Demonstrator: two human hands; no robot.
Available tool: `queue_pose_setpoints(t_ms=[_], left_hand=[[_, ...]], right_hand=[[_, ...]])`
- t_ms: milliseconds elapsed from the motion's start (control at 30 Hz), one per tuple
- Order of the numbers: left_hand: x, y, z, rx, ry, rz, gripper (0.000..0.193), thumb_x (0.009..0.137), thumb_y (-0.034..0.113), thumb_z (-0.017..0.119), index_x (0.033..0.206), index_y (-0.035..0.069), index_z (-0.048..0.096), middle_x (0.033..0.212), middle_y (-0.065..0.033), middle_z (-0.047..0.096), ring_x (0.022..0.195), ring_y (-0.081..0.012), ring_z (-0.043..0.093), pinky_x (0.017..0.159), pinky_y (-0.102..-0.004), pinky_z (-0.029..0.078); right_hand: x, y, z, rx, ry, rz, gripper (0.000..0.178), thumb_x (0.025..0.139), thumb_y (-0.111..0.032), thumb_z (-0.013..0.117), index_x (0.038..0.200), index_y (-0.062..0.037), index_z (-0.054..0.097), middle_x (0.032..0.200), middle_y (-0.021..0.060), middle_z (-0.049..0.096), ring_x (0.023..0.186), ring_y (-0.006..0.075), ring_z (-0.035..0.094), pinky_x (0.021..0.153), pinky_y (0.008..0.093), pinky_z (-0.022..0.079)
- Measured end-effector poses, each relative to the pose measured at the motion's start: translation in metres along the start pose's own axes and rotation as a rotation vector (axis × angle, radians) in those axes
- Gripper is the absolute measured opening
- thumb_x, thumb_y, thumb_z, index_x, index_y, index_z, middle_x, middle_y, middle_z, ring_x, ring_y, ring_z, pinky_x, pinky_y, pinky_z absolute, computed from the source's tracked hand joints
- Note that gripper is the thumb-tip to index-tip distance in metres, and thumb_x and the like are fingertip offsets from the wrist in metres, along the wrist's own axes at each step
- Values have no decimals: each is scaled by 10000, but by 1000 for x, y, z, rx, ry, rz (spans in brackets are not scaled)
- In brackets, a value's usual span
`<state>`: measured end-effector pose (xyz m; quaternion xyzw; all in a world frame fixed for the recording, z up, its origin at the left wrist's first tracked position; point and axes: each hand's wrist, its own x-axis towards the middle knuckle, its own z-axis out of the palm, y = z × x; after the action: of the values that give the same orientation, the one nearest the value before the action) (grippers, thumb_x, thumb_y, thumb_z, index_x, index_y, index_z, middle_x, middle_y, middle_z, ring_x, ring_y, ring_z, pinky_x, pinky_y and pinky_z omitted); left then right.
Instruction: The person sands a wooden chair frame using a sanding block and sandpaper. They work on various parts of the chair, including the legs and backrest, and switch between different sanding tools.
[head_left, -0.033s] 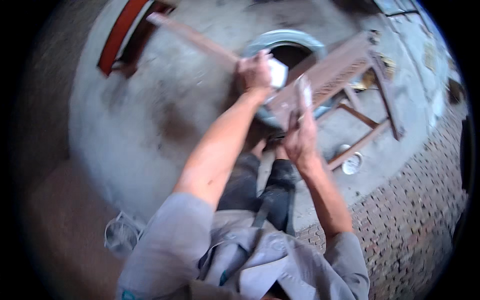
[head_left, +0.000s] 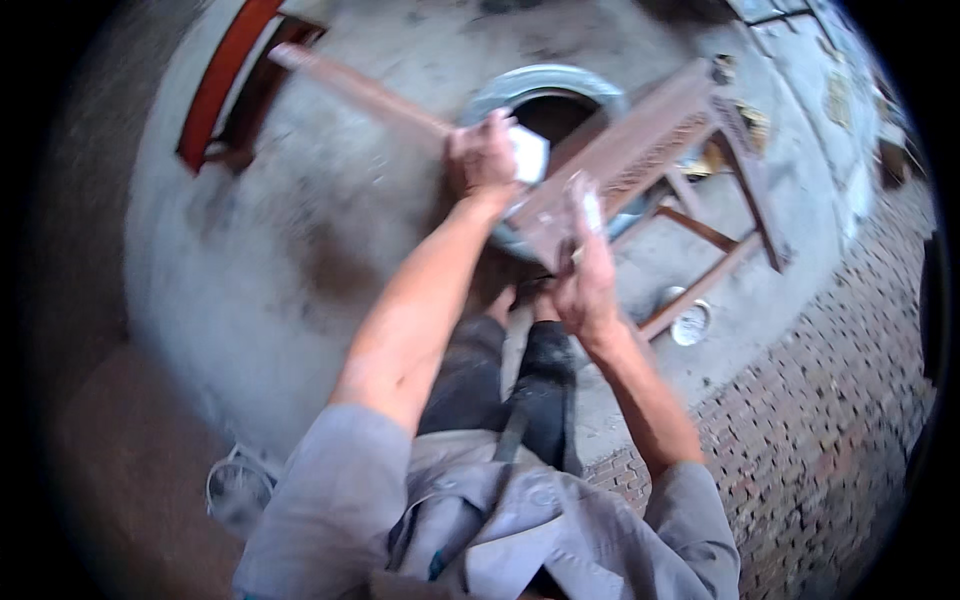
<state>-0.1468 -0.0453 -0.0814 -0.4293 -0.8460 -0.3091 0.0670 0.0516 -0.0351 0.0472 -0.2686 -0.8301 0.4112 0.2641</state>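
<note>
A brown wooden furniture frame [head_left: 640, 150] with a carved strip and several legs or rails lies tilted across a grey tyre-like ring [head_left: 548, 78]. One long rail [head_left: 360, 92] reaches up to the left. My left hand [head_left: 482, 158] is closed where that rail meets the frame, with a white folded sheet or pad [head_left: 530, 154] at its thumb side; its exact kind is unclear. My right hand [head_left: 588, 275] grips the near edge of the wide board, its pale, blurred fingers pointing up along the wood. Its palm side is partly hidden.
A red and dark curved piece [head_left: 225, 80] lies at the far left. By the frame's lower rail stands a small round white dish [head_left: 690, 322]. A white wire-guarded round object [head_left: 240, 485] is at lower left. Brick paving [head_left: 800, 430] borders the concrete floor [head_left: 250, 250] at right.
The whole view has shifted slightly, so the frame, ring and both hands sit a little farther left and lower. Both hands keep their places on the wood.
</note>
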Motion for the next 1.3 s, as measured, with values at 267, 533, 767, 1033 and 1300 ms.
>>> queue_pose_setpoints(t_ms=[267,533,767,1033,1300], left_hand=[[7,17,-16,129,-119,-43,192,1032,229,562,1163,106,627,887,-135,741,850,-316,699,825,-447,457],[7,21,-19,176,-151,-13,208,1015,199,584,1193,102,630,954,-137,749,909,-310,706,836,-430,456],[8,17,-17,165,-121,-11,205,1037,197,569,1190,89,653,941,-144,738,888,-317,697,819,-437,468],[-3,8,-9,103,-185,-89,257,1046,214,538,1241,85,644,1030,-173,745,982,-348,690,945,-469,447],[1,12,-17,152,-162,-73,239,1056,200,517,1200,57,645,1004,-178,743,928,-352,680,872,-455,447]], right_hand=[[1,39,6,-288,-27,196,736,862,7,552,1545,113,302,1586,365,310,1504,525,254,1255,554,223],[-38,-5,97,-240,80,318,798,799,5,541,1515,204,250,1541,458,279,1482,601,207,1258,589,137],[76,92,8,-353,230,244,826,785,-8,556,1511,212,228,1494,452,352,1459,596,260,1250,599,158],[162,174,-65,-449,278,367,656,918,-126,542,1462,195,362,1441,427,453,1445,542,345,1263,556,181],[163,195,-62,-566,208,318,743,913,-166,565,1500,189,282,1443,399,467,1432,551,356,1252,576,191]])
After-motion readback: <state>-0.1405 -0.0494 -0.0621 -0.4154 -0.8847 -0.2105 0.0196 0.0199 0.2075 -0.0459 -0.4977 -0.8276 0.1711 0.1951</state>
